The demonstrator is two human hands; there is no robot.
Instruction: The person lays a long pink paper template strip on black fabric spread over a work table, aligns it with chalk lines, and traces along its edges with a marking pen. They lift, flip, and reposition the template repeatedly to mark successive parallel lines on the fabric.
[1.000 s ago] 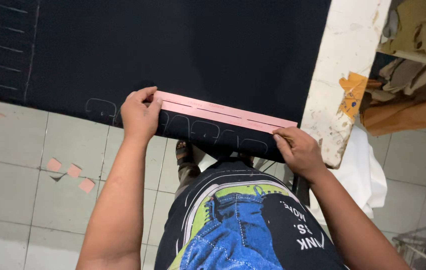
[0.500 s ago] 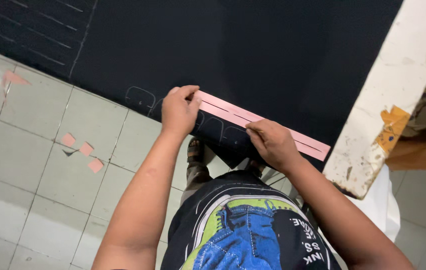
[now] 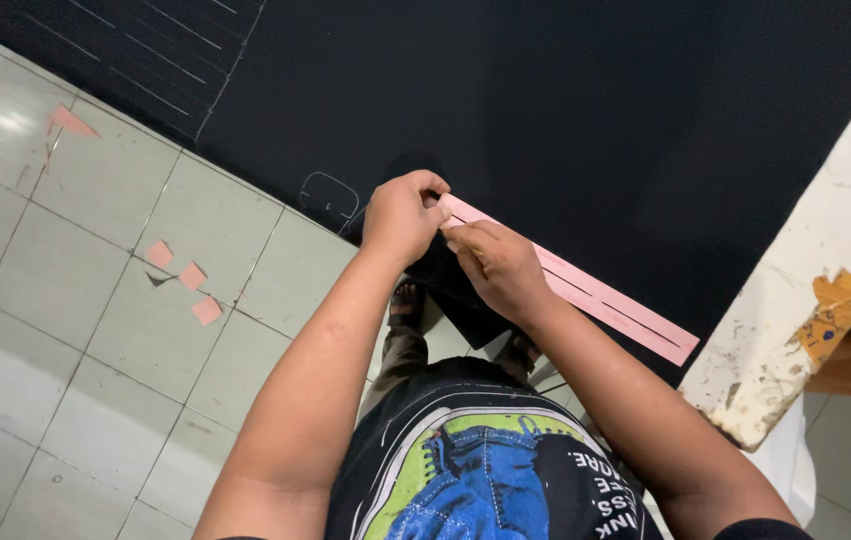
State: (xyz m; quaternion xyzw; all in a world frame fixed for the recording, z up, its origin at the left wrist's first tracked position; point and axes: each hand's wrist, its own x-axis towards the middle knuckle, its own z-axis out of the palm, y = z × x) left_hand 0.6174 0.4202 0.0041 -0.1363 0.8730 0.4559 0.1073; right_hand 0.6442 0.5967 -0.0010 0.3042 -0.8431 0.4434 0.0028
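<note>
The right hand [image 3: 498, 268] pinches narrowly at a long pink strip [image 3: 586, 292], and just beyond it the left hand [image 3: 401, 215] curls shut over the strip's end. From the fingers the strip runs diagonally right, flat on black fabric [image 3: 566, 110].
</note>
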